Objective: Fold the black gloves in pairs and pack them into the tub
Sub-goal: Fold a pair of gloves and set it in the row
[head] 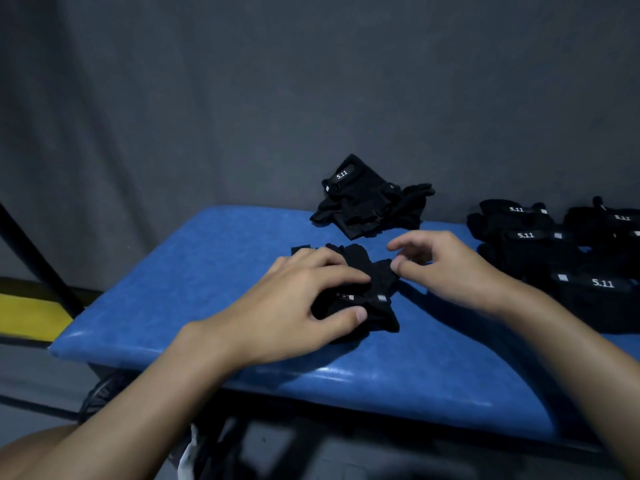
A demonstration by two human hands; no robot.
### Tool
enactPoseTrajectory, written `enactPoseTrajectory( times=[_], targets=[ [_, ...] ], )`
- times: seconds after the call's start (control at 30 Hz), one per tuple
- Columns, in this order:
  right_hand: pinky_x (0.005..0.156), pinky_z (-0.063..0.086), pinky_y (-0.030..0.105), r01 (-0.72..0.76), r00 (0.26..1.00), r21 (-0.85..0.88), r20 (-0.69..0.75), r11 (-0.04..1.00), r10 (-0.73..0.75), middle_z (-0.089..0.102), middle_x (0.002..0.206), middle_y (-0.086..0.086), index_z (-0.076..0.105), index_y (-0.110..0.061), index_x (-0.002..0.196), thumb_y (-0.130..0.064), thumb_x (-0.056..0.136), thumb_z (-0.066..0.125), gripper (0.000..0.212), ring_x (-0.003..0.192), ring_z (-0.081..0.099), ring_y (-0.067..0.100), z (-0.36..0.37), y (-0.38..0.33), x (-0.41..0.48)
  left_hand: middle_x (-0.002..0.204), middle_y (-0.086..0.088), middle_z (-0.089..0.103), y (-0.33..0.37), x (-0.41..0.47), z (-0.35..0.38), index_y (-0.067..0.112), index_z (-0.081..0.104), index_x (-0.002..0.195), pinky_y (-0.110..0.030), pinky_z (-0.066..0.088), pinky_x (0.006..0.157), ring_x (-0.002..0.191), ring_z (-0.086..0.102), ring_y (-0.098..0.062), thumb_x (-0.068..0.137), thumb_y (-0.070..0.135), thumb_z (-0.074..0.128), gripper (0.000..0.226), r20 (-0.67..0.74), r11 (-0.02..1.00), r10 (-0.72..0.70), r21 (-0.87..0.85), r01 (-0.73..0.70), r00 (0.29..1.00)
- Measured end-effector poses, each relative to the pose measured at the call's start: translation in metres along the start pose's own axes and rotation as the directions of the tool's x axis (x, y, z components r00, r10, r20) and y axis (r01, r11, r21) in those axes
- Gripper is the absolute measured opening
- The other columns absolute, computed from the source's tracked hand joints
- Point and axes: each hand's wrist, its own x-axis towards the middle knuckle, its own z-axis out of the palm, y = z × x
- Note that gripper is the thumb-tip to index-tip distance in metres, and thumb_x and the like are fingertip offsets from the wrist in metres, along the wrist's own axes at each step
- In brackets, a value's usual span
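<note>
Black gloves (377, 282): lie flat in the middle of the blue padded bench (180, 271), white label facing up; most of the cloth is under the left hand, with the finger ends poking out beyond it and the cuff end showing on the near side.
Left hand (298, 299): laid palm-down on the gloves; fingers spread and nearly straight, pressing the cloth to the bench; thumb tip rests on the near edge.
Right hand (446, 268): just right of the gloves, raised a little; fingers loosely curled with nothing between them; the thumb tip seems to touch the gloves' right edge, though blur makes that uncertain.
Heap of gloves (367, 202): loose pile at the back edge of the bench, beyond both hands and apart from them; one "5.11" strap on top.
Row of gloves (540, 244): at the right end of the bench, beside the right wrist; several "5.11" labels face up.
Curtain (242, 98): grey, creased, behind the bench.
</note>
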Motion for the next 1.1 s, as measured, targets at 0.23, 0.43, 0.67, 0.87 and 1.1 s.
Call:
enactPoseTrajectory(
  times=[0.23, 0.43, 0.67, 0.87, 1.1],
  targets=[
    [0.068, 0.044, 0.008, 0.013, 0.999, 0.071, 0.044, 0.997, -0.017, 0.068, 0.084, -0.005, 0.07, -0.026, 0.103, -0.016, 0.087, 0.071, 0.019, 0.073, 0.059, 0.004, -0.001, -0.003, -0.005, 0.12, 0.023, 0.049, -0.004, -0.003, 0.007, 0.042, 0.06, 0.128, -0.034, 0.034, 0.106, 0.12, 0.043, -0.002, 0.081, 0.067, 0.045, 0.055, 0.035, 0.999, 0.022, 0.028, -0.023, 0.999],
    [0.075, 0.049, 0.024, 0.047, 0.999, 0.222, -0.035, 0.974, -0.04, 0.061, 0.079, -0.004, 0.071, -0.019, 0.098, -0.004, 0.086, 0.07, 0.019, 0.073, 0.056, 0.008, 0.004, -0.009, -0.005, 0.103, 0.023, 0.055, -0.007, 0.001, 0.011, 0.035, 0.069, 0.114, -0.039, 0.044, 0.094, 0.103, 0.052, -0.005, 0.083, 0.055, 0.056, 0.039, -0.106, 0.996, 0.082, -0.031, -0.086, 0.991],
    [0.063, 0.047, 0.022, 0.159, 0.962, 0.276, -0.259, 0.948, -0.086, 0.061, 0.08, -0.004, 0.069, -0.025, 0.085, -0.001, 0.088, 0.067, 0.023, 0.067, 0.057, 0.016, 0.006, -0.015, 0.002, 0.101, 0.025, 0.054, -0.005, 0.007, 0.015, 0.031, 0.069, 0.111, -0.039, 0.047, 0.089, 0.097, 0.054, -0.007, 0.083, 0.049, 0.062, 0.035, -0.239, 0.989, 0.092, -0.094, -0.117, 0.967],
    [0.054, 0.039, 0.008, 0.044, 0.985, 0.215, -0.174, 0.976, -0.006, 0.061, 0.077, -0.003, 0.069, -0.019, 0.084, -0.003, 0.087, 0.069, 0.016, 0.065, 0.054, 0.01, 0.015, 0.0, 0.005, 0.103, 0.024, 0.054, -0.006, 0.006, 0.017, 0.032, 0.068, 0.114, -0.04, 0.046, 0.093, 0.103, 0.054, -0.008, 0.081, 0.056, 0.061, 0.042, -0.154, 0.99, 0.066, -0.112, -0.084, 0.986],
    [0.057, 0.041, 0.008, 0.049, 0.987, 0.203, -0.161, 0.978, -0.016, 0.062, 0.076, -0.004, 0.07, -0.016, 0.087, -0.005, 0.085, 0.072, 0.011, 0.064, 0.054, 0.006, 0.016, 0.002, 0.004, 0.103, 0.023, 0.055, -0.007, 0.006, 0.015, 0.03, 0.07, 0.113, -0.04, 0.046, 0.093, 0.104, 0.055, -0.01, 0.082, 0.053, 0.062, 0.039, -0.163, 0.988, 0.079, -0.119, -0.099, 0.983]
  ],
)
